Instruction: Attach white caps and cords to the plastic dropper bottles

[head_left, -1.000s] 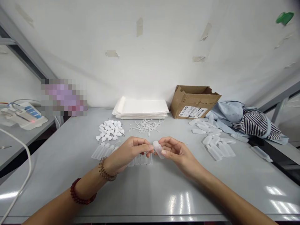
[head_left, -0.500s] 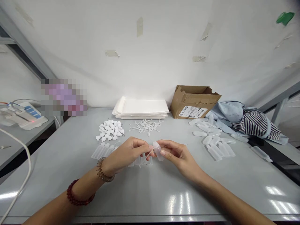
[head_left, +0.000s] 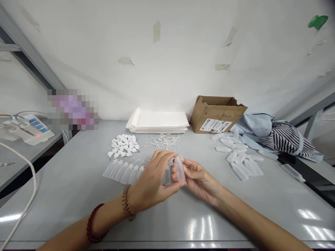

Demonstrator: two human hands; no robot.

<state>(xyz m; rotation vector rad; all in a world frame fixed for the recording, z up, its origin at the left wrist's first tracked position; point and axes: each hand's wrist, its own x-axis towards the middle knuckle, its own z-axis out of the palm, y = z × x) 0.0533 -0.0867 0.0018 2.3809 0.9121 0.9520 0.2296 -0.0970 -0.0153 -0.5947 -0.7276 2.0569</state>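
A small translucent plastic squeeze bottle (head_left: 179,170) stands nearly upright between my hands, above the table. My left hand (head_left: 153,176) spans it, thumb by the base and fingertips at the neck. My right hand (head_left: 201,177) grips its right side with thumb and fingers. Behind my left hand runs a row of similar bottles (head_left: 119,171), several with thin bent tubes sticking out of their tops; part of that row is hidden. A heap of white pointed caps (head_left: 124,144) lies farther back, beside a loose pile of thin white bent tubes (head_left: 163,140).
Loose translucent bottles (head_left: 242,165) lie in a pile on the right. At the back are a stack of white flat packs (head_left: 158,120) and an open cardboard box (head_left: 218,113). Striped and blue cloth (head_left: 288,139) sits right; a white cable (head_left: 32,181) crosses the left edge.
My left hand has moved right and spread from a pinch at a thin tube to a hold along the bottle. The bottle is more upright, and more of the row behind shows.
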